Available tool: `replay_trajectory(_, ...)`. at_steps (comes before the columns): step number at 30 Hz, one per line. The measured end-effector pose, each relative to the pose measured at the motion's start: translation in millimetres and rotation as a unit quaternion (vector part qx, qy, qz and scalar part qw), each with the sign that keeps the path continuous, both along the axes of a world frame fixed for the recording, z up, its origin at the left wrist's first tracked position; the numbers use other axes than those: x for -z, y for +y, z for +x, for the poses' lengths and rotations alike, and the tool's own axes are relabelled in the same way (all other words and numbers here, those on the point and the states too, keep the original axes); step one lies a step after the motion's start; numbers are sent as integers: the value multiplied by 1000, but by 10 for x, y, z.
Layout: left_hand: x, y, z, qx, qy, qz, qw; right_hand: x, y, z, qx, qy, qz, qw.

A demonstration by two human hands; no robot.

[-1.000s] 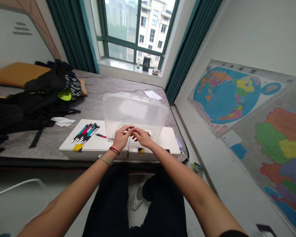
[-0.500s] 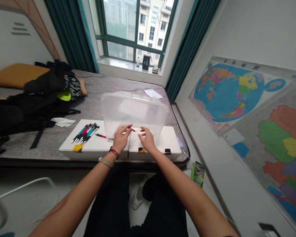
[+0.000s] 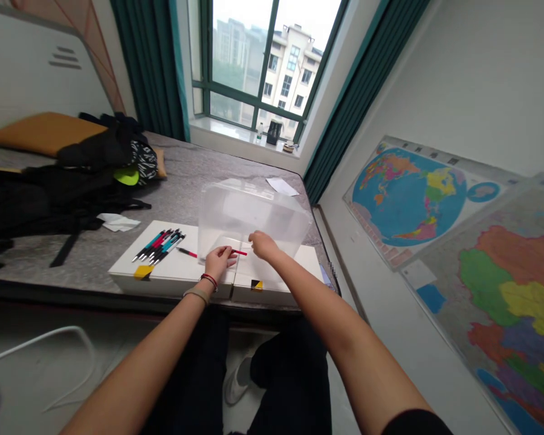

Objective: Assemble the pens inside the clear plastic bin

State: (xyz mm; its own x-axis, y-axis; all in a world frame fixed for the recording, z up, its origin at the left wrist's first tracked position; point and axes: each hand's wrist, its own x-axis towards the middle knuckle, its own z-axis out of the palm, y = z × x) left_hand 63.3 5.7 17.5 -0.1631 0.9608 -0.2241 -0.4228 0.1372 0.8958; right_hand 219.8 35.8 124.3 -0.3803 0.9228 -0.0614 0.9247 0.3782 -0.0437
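Rod (image 3: 240, 252), red and slim, pinched between thumb and fingers of the left hand (image 3: 220, 261), with one end jutting out toward the right. Above and to the right of its tip, raised and well curled, the right hand (image 3: 263, 246), apart from the left; impossible to tell whether grasping something small or bare. On the left wrist, red bracelets (image 3: 209, 280) and a pale band (image 3: 196, 294).

Beneath both hands, two white boxes (image 3: 172, 275) side by side, marked with yellow and black tape (image 3: 142, 272) at the front edges. Just beyond the hands, a clear plastic bin (image 3: 272, 214) (see-through enough for a view of the box tops behind its wall). On the left box, a bunch of pens (image 3: 158, 244) in black, red and blue, lying at a slant; just beside, a lone red and black pen (image 3: 187, 252), near the bin's lower corner.

Farther off, on the grey mattress (image 3: 204, 160), a black bag (image 3: 18, 199), crumpled paper (image 3: 118, 222) and a white sheet (image 3: 282, 186). On the right wall, two colourful maps (image 3: 410, 193).
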Motion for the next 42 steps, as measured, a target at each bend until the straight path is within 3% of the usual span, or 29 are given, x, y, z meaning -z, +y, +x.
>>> replay_trajectory(4, -48, 6, 13, -22, -43, -31, 998, 228, 140, -93, -36, -102, -38, 993)
replay_trajectory(9, -67, 15, 13, -44, -71, -59, 995, 326, 229, -18, -101, -118, -58, 986)
replay_trajectory(12, -80, 18, 12, -50, -79, -70, 993, 303, 234, 43, -124, -107, -58, 985)
replay_trajectory(18, -102, 18, 27, -54, -84, -76, 992, 127, 118, 107, -113, -81, 35, 990)
replay_trajectory(27, -87, 43, 25, -62, -96, -87, 990, -163, 24, 170, -110, -83, 18, 990)
replay_trajectory(34, -125, 2, 38, -48, -89, -95, 990, -119, -13, 95, -135, -71, -10, 988)
replay_trajectory(42, -166, -45, -40, 23, -129, -87, 988, -79, 31, -9, -147, 54, -1, 988)
